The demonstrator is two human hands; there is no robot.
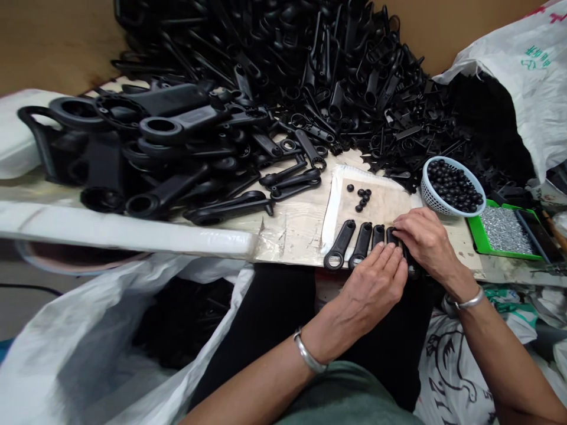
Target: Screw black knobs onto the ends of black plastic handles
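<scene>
Several black plastic crank handles [340, 243], each with a ring at its near end, lie in a row at the table's front edge. My left hand [374, 283] lies over the near ends of the right-hand ones, its fingers stretched out side by side and its thumb hidden. At the far tip of another crank handle [391, 236], my right hand [423, 239] has its thumb and fingers closed in a pinch; whatever they hold is too small to make out. Beyond the row, several small black balls [364, 193] sit on a tan, white-edged mat [390, 198].
A light-blue basket [427, 198] of black balls stands right of the mat, beside a green tray [481, 230] of small metal pieces. Black plastic parts [266, 65] are heaped behind. A white padded bar [133, 227] edges the table at left, above an open white bag [88, 336].
</scene>
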